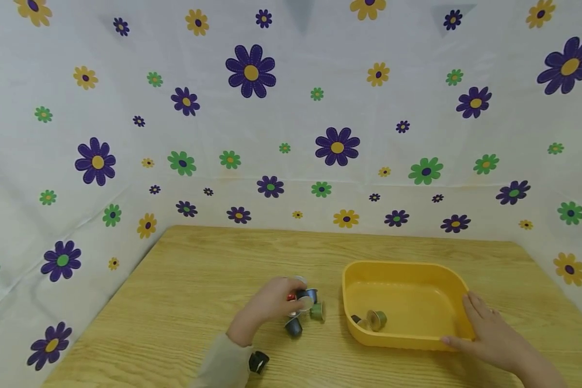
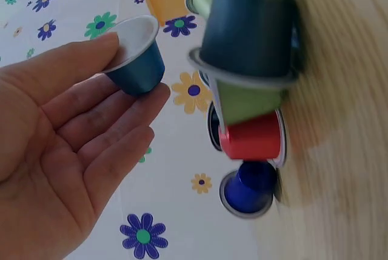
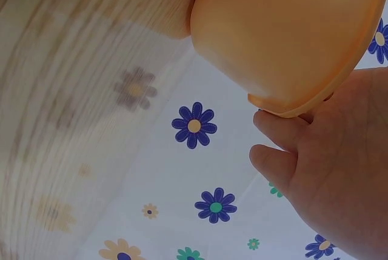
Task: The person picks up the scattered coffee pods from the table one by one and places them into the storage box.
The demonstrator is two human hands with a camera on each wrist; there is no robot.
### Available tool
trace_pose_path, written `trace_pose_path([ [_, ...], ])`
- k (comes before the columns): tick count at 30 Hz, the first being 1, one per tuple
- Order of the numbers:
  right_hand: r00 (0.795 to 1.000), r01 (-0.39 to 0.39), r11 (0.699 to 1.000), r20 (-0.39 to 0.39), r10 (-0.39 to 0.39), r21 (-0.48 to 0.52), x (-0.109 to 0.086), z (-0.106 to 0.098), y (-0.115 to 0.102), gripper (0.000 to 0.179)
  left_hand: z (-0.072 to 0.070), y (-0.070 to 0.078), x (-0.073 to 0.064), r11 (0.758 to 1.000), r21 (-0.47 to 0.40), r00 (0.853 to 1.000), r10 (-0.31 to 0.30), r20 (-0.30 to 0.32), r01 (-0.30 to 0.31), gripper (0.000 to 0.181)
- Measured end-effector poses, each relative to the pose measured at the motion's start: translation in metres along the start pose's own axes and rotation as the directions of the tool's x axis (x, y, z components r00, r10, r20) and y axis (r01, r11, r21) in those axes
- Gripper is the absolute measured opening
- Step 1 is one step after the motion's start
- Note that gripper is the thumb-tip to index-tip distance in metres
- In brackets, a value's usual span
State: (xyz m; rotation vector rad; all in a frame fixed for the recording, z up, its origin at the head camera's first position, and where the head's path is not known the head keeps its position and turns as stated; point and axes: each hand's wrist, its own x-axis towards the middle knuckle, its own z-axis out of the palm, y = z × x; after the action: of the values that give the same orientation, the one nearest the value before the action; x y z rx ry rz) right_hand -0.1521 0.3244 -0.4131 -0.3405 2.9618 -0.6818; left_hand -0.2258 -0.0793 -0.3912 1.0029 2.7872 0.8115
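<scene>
My left hand (image 1: 269,299) pinches a dark teal coffee capsule (image 2: 140,69) between thumb and fingers, its pale lid facing up towards the thumb in the left wrist view. Right beside it lies a cluster of coffee capsules: a red one (image 2: 254,137), a blue one (image 2: 248,187), a green one (image 1: 317,311) and a dark one (image 1: 293,326). My right hand (image 1: 497,337) holds the right front corner of a yellow basin (image 1: 397,339), thumb at the front rim and fingers along the right side. Inside the basin's left front corner sits a green capsule (image 1: 377,320) beside others.
A black capsule (image 1: 258,362) lies apart near the left sleeve (image 1: 223,364). Everything stands on a wood-grain table (image 1: 213,258). White cloth (image 1: 281,118) printed with flowers rises behind the table and at both sides.
</scene>
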Motion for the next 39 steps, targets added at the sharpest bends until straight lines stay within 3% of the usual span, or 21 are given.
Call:
trace_pose_path([
  [7,1.0,0.005,1.0,-0.008,-0.005,-0.03,0.0,0.0,0.0,0.096,0.009,0.014,0.011,0.999,-0.031,0.999,0.04,0.006,-0.04,0.033],
  [13,1.0,0.012,0.998,-0.011,-0.013,-0.058,0.001,-0.004,-0.003,0.095,0.016,0.022,0.019,0.997,0.012,0.997,0.08,-0.022,-0.079,0.031],
  [25,1.0,-0.017,1.0,0.016,0.017,-0.005,0.0,-0.006,-0.004,0.099,0.022,0.035,0.026,0.997,-0.032,0.997,0.063,-0.048,-0.065,0.035],
  [33,1.0,-0.011,1.0,0.01,0.011,-0.021,-0.001,-0.004,-0.004,0.096,0.028,0.041,0.038,0.996,-0.027,0.995,0.08,-0.067,-0.082,0.038],
  [39,1.0,-0.004,0.999,-0.004,0.004,-0.047,-0.001,-0.003,-0.004,0.094,0.033,0.041,0.05,0.997,-0.053,0.994,0.055,-0.09,-0.06,0.039],
])
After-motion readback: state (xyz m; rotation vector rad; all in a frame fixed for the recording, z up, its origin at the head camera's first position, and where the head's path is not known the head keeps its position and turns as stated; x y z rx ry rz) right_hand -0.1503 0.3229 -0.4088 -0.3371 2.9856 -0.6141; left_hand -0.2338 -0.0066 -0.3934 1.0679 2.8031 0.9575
